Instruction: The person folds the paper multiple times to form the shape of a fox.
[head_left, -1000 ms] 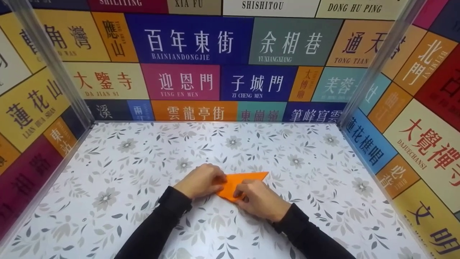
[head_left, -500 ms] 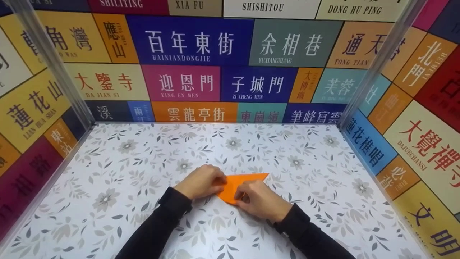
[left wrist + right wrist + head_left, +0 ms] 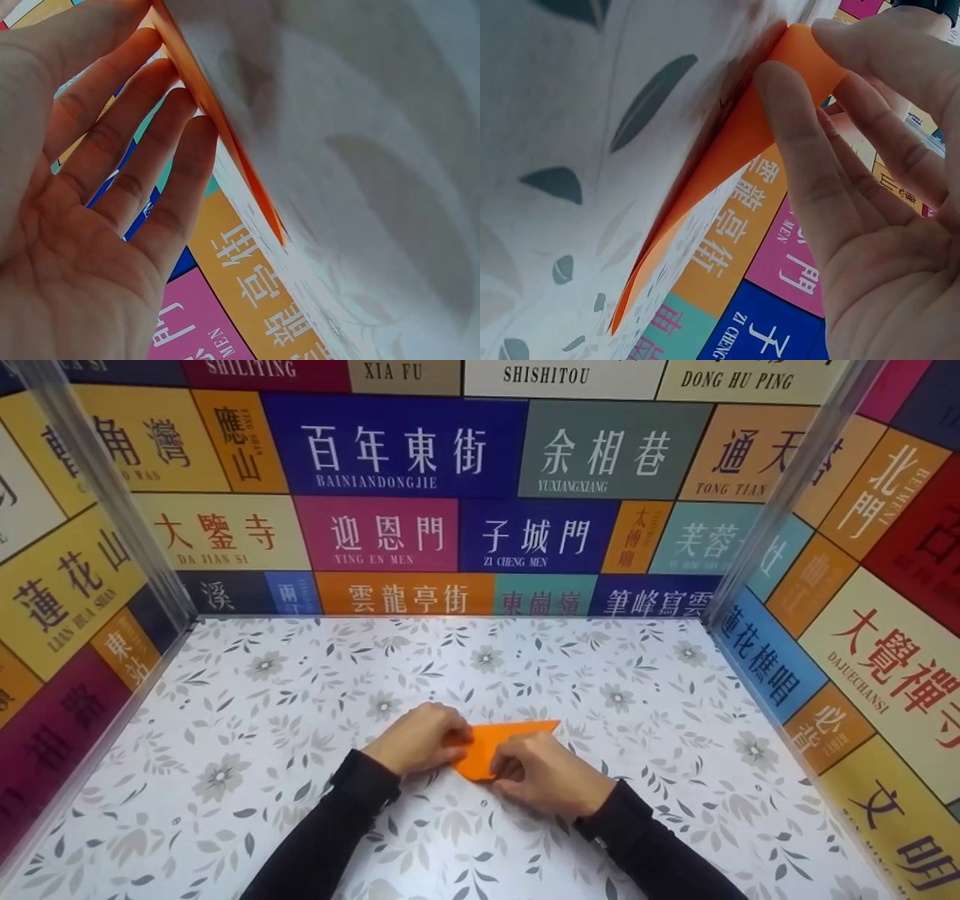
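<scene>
A folded sheet of orange paper point(image 3: 480, 751) lies on the floral-patterned tabletop, with a pointed corner reaching to the right in the head view. My left hand point(image 3: 421, 739) rests its fingertips on the paper's left end; in the left wrist view its fingers point(image 3: 196, 154) are fairly straight and touch the sheet's edge. My right hand point(image 3: 551, 774) holds the near edge on the right side between thumb and bent fingers. In the right wrist view the paper point(image 3: 731, 142) shows a rounded fold near the thumb, and its layers stand slightly apart at the far tip. Both hands cover parts of the sheet.
The white table point(image 3: 300, 825) carries a grey leaf and flower print. Panels with coloured place-name signs point(image 3: 397, 446) stand behind it and at both sides, with clear posts point(image 3: 787, 487) at the corners. Black sleeves point(image 3: 322, 825) cover both forearms.
My right hand has shifted very slightly along the paper's near edge, and its fingers have bent a little more. The left hand and the sheet stay in place.
</scene>
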{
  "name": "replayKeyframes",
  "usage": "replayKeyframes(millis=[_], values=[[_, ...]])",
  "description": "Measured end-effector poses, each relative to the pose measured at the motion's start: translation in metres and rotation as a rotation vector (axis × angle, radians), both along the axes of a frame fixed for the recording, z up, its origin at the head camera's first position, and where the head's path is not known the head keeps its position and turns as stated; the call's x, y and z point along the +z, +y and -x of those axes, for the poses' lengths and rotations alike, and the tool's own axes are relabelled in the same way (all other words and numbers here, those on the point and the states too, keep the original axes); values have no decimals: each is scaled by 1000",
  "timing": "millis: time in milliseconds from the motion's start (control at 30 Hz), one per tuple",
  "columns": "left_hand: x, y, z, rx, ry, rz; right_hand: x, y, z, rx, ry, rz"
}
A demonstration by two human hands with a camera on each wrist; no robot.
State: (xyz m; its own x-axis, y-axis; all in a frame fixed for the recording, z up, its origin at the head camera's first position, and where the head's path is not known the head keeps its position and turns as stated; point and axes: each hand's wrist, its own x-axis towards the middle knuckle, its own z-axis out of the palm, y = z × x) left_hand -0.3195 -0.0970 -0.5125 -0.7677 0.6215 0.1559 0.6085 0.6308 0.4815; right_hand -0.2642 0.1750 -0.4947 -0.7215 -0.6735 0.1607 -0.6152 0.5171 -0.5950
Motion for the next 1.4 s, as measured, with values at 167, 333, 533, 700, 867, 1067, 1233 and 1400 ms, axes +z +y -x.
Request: replayKeyframes(millis=[167,333,533,700,867,1067,1233,1400], values=[[-1,0,1,-12,21,-6,0,-1,1,-1,55,-1],[-1,-1,1,1,5,-6,-1,-2,1,5,90,7],[0,-1,0,8,15,-1,0,-3,1,14,132,10],[3,-1,0,4,18,0,1,-4,1,-12,138,-20],[3,-1,1,4,19,14,2,-6,2,-38,162,-32],[2,-3,1,-6,23,17,1,-8,6,-64,180,-34],[2,-4,1,-22,38,12,-1,-7,12,-74,179,-9],[1,-3,1,-39,61,-8,-3,-8,20,-77,219,1]])
